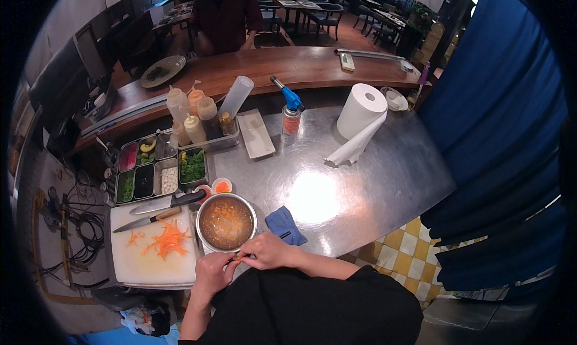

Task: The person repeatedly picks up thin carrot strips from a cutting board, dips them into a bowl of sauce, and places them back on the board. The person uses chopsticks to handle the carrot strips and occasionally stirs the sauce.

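My left hand [212,271] and my right hand [269,251] meet at the near rim of a round metal bowl [255,219]. Between the fingertips is a small orange piece [237,258], pinched by the left hand and too small to identify. A thin dark tool [285,235] sticks out of the right fist; its working end is mostly hidden. Brownish liquid with orange bits [225,221] fills much of the bowl. To the left, shredded orange vegetable, probably carrot [169,241], lies on a white cutting board [153,270] beside a wooden-handled knife [146,220] and a black-handled chef's knife [169,203].
A folded blue cloth [284,223] lies right of the bowl. Beyond stand ingredient pans [169,176], squeeze bottles [194,128], a white rectangular plate [257,133], a blue-headed butane torch [290,115] and a paper towel roll [360,113]. Across the wooden counter [288,67] is a person [225,20].
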The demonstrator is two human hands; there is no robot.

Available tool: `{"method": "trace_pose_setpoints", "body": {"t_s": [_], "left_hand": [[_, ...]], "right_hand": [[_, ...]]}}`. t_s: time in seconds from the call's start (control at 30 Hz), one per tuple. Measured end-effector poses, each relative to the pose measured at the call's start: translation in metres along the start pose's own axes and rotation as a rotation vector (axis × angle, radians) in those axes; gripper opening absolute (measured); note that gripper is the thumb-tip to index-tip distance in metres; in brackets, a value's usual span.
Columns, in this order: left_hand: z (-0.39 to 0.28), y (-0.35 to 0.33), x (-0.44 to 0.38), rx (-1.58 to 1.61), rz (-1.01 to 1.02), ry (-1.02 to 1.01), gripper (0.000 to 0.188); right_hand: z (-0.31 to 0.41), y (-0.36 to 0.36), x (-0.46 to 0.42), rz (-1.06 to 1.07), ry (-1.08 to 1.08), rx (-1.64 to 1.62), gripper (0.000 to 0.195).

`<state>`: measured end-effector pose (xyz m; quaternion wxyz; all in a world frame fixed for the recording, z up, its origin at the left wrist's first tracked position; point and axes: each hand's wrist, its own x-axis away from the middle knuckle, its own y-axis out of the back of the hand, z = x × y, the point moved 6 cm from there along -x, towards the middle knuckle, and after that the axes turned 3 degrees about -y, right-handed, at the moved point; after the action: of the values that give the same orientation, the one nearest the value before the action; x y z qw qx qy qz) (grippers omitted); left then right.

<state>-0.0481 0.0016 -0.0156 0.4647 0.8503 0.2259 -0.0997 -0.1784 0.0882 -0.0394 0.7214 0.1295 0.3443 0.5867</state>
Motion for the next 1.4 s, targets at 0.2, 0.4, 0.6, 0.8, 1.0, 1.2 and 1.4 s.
{"method": "trace_pose_setpoints", "body": {"t_s": [0.2, 0.4, 0.6, 0.8, 1.0, 1.2, 1.4], "left_hand": [[0.001, 0.003, 0.002, -0.023, 0.001, -0.005, 0.012], [-0.001, 0.001, -0.001, -0.029, 0.023, -0.014, 0.011], [0.001, -0.002, 0.002, 0.014, 0.009, 0.002, 0.014], [-0.001, -0.004, 0.000, -0.002, 0.054, 0.000, 0.013], [0.001, -0.007, 0.003, -0.023, 0.044, -0.015, 0.011], [-0.001, 0.001, -0.001, -0.046, 0.017, -0.041, 0.010], [-0.001, 0.008, 0.000, -0.061, 0.020, -0.032, 0.008]], "right_hand": [[0.004, 0.001, -0.005, -0.016, 0.002, -0.002, 0.008], [0.002, 0.000, -0.004, 0.033, -0.035, 0.006, 0.012], [-0.001, -0.005, -0.002, 0.033, -0.031, 0.028, 0.013], [-0.002, -0.005, 0.000, 0.020, -0.023, 0.024, 0.014], [-0.002, -0.008, 0.001, 0.008, 0.033, 0.050, 0.012], [0.007, 0.001, -0.005, -0.012, -0.013, 0.056, 0.014], [0.013, 0.008, -0.011, -0.036, 0.017, 0.079, 0.009]]}}
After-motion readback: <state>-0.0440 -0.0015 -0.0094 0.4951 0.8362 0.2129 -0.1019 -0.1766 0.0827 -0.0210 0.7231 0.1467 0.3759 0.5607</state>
